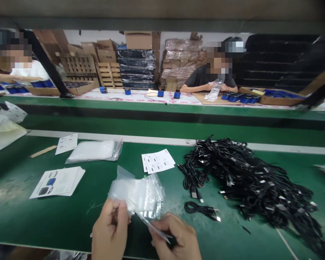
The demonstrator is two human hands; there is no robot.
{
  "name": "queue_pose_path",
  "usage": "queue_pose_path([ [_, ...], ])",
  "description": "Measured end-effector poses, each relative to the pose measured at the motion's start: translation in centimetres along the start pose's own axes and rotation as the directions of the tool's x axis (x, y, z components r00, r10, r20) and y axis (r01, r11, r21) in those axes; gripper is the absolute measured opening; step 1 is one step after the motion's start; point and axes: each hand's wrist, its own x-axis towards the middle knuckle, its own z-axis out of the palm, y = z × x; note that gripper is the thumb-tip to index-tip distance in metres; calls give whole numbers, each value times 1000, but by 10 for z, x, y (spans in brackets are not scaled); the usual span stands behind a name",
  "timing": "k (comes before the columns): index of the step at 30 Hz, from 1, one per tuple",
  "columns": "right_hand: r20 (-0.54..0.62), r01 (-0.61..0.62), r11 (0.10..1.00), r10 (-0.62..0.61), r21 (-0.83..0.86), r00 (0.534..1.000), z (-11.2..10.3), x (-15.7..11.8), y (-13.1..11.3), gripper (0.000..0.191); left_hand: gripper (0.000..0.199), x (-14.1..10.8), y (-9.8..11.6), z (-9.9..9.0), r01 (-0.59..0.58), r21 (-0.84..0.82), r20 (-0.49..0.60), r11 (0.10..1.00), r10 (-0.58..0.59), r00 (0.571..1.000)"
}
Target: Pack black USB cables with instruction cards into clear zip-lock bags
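Head view: the left hand [111,225] has thumb and fingers pressed together, pinching one end of a thin clear bag [144,220]; the right hand [176,233] pinches its other end. The bag stands nearly edge-on between them, above the near side of the green table [78,216]. Just beyond lies a fanned pile of clear bags [148,193]. Leaflets [62,182] are stacked to the left; a white plastic pack [93,150] lies behind. To the right — a large tangled heap of black cables [249,177], with one bundled cable [202,210] just beside it.
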Motion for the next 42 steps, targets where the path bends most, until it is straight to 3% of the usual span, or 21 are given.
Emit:
queue_pose_path([
  [4,-68,253,962,-260,-103,963,-1,-2,3,17,25,-4,0,3,-83,-54,42,995,85,995],
  [7,-51,340,913,-359,-226,932,0,-4,9,19,20,-10,2,6,-153,-44,53,987,155,986],
  [9,-7,365,878,-386,-309,923,-1,-5,10,21,17,-14,2,8,-261,35,36,965,260,965],
  [14,108,329,836,-314,-440,943,-7,-2,7,19,19,-20,1,10,-489,213,22,846,496,868],
  [22,228,211,857,-113,-470,967,-9,0,1,22,14,-12,1,9,-612,211,87,762,609,788],
  [30,254,218,787,-81,-577,964,-8,2,1,18,17,-15,-11,16,-744,184,131,642,734,666],
  [32,229,227,786,-112,-576,967,-10,1,3,15,18,-16,-11,16,-742,175,129,647,732,669],
  [35,204,283,774,-201,-566,958,-16,-1,4,21,19,-17,-8,17,-698,172,114,695,690,715],
  [38,258,383,701,-283,-602,924,-19,-1,2,32,19,-21,-8,21,-646,139,91,751,640,763],
  [42,256,369,670,-266,-644,929,-16,2,-1,27,25,-30,-11,28,-626,112,82,772,621,780],
])
